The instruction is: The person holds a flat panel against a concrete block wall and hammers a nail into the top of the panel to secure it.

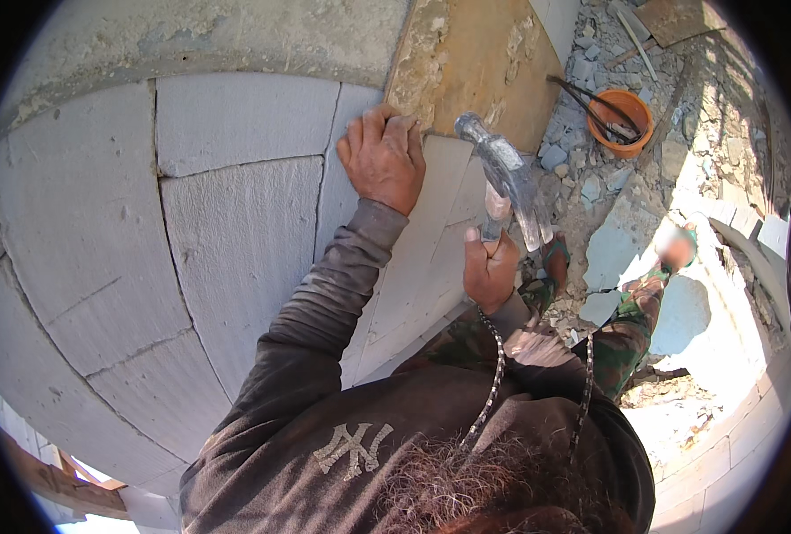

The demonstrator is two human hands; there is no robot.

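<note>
My right hand (492,269) is wrapped around the handle of a claw hammer (508,169). The hammer is held upright, its worn metal head above my fist and close to the lower right of a wooden board (467,67). Against the pale block wall (240,209), my left hand (383,158) rests with its fingers bent and pressed together, at the board's lower left corner. Whatever those fingers pinch, if anything, is hidden. The board is brown, with grey mortar smears on its face.
Above the blocks runs a rough concrete beam (226,36). An orange bucket (642,147) with dark strap-like pieces in it stands on rubble-strewn ground (680,169). My feet are among broken pieces and a pale blue slab (622,245). A cord (495,374) hangs across my chest.
</note>
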